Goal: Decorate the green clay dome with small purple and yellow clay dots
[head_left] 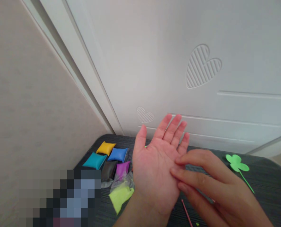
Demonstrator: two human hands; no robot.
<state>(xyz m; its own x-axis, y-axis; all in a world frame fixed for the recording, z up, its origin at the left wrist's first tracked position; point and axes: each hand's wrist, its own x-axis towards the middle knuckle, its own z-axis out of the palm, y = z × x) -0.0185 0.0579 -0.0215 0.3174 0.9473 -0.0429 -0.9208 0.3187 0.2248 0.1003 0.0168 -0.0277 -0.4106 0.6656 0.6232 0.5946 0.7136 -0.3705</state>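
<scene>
Right hand, touching left palm; packets

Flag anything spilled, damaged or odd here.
One small thing: a yellow-green crumb lies loose beside the pink stick, below the right hand in the picture; it looks like a stray scrap. No obvious damage. Pixelated blocks at lower left hide part of the table, so I can't judge there.

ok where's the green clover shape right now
The green clover shape is on the right side of the head view, lying on the dark table to the right of the right hand, its stem running toward the lower right.
</scene>
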